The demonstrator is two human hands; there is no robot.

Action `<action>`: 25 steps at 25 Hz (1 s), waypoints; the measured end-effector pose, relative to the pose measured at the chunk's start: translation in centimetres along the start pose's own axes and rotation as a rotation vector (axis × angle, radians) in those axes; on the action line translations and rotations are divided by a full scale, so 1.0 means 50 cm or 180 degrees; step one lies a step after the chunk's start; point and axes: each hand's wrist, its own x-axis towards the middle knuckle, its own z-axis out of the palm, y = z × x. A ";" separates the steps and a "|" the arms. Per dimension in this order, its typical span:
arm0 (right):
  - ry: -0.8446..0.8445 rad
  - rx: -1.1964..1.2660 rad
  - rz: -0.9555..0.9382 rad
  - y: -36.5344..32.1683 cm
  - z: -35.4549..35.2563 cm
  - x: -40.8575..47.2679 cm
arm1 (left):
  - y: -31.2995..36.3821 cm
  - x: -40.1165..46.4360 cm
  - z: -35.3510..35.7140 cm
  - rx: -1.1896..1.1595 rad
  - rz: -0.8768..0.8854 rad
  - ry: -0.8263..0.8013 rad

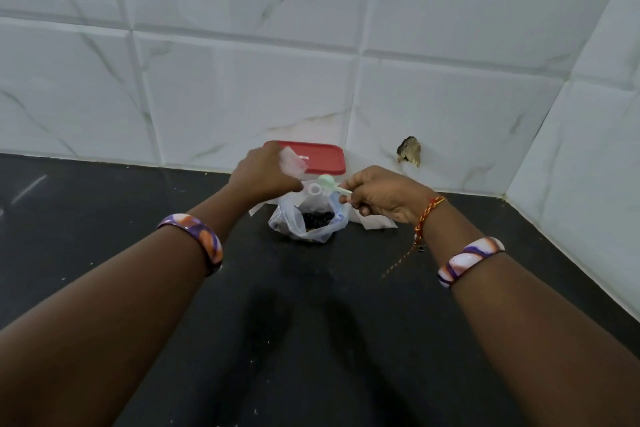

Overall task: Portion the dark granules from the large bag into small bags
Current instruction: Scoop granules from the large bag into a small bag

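Observation:
A large clear plastic bag (294, 222) stands open on the black counter, with dark granules (318, 219) showing inside. My left hand (263, 177) holds a small clear bag (292, 160) just above and behind the large bag. My right hand (384, 196) pinches the handle of a pale green plastic spoon (327, 181), its bowl pointing left toward the small bag, above the large bag's mouth. Whether the spoon carries granules cannot be made out.
A container with a red lid (322, 158) sits against the tiled wall behind the bags. White paper or plastic sheets (375, 222) lie under and right of the large bag. The wall has a chipped hole (409, 150). The counter (311, 322) meets walls at back and right.

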 end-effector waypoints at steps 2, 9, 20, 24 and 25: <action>0.0295 -0.1044 -0.0330 0.004 0.012 0.003 | -0.026 -0.002 0.010 -0.0499 -0.0506 -0.0106; 0.1402 -0.2529 -0.1274 0.026 0.122 0.044 | -0.039 -0.014 0.104 -0.1583 -0.1359 -0.0296; 0.0999 -0.2598 -0.0852 0.069 0.119 0.119 | -0.026 0.014 0.185 -0.2401 -0.1122 0.0251; 0.1136 -0.1938 -0.0352 0.113 0.082 0.144 | 0.022 0.027 0.211 -0.2132 -0.0407 -0.0038; 0.1256 -0.1682 -0.0280 0.126 0.077 0.144 | 0.035 0.030 0.218 -0.1967 -0.0216 -0.0109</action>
